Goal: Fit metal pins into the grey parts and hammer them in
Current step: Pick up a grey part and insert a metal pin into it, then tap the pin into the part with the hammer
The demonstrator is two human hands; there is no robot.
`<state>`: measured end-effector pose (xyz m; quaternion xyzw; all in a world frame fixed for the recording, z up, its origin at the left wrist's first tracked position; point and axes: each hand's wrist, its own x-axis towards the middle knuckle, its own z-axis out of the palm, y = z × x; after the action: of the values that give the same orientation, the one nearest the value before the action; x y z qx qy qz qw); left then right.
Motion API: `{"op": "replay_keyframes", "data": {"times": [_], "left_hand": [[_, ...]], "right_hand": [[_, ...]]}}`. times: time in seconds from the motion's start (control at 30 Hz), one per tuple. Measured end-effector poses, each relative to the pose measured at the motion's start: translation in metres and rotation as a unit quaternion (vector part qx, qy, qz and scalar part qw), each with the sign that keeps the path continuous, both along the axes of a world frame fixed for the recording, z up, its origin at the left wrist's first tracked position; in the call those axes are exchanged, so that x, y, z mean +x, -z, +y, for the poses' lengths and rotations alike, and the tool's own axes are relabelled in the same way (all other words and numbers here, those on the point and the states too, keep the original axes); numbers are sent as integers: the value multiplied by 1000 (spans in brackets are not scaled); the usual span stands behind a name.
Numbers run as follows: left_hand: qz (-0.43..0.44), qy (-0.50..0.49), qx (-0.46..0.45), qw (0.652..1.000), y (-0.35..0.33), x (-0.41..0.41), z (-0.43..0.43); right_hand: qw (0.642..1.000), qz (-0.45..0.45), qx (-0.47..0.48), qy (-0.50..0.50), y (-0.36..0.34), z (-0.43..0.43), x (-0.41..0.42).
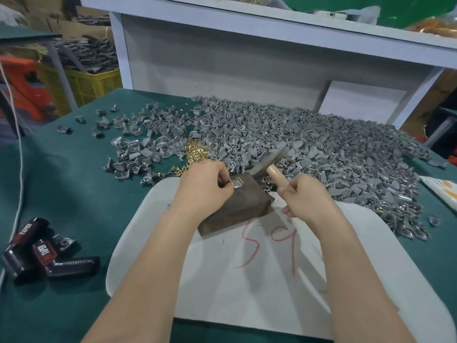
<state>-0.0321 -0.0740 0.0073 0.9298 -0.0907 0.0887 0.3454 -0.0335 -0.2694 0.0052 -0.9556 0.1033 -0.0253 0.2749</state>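
Just above the frame's centre, thumb and fingertips of the left hand point(205, 185) pinch a grey part point(237, 185) against the far end of a dark wooden block point(237, 206), with a brass pin point(236, 179) standing in it. To the right, the right hand point(305, 198) curls its fingers round the pale handle of a hammer point(270, 164), whose blurred head hangs over the block's far corner. This looks like the hammering step; the blow must land square on the pin, clear of the pinching fingers. The block sits on a white tray point(247, 280); loose pins point(195, 149) and heaped grey parts point(321, 144) lie beyond.
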Motion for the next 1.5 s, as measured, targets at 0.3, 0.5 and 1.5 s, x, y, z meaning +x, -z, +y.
{"op": "replay_keyframes", "data": {"times": [0.3, 0.5, 1.5], "left_hand": [[-5, -33, -14, 999, 0, 0, 0], [-7, -43, -19, 999, 0, 0, 0], [6, -60, -36, 998, -1, -1, 0]], "right_hand": [[968, -231, 25, -94, -26, 10, -26], [971, -175, -35, -157, -34, 18, -37], [973, -105, -73, -192, -36, 20, -41]]}}
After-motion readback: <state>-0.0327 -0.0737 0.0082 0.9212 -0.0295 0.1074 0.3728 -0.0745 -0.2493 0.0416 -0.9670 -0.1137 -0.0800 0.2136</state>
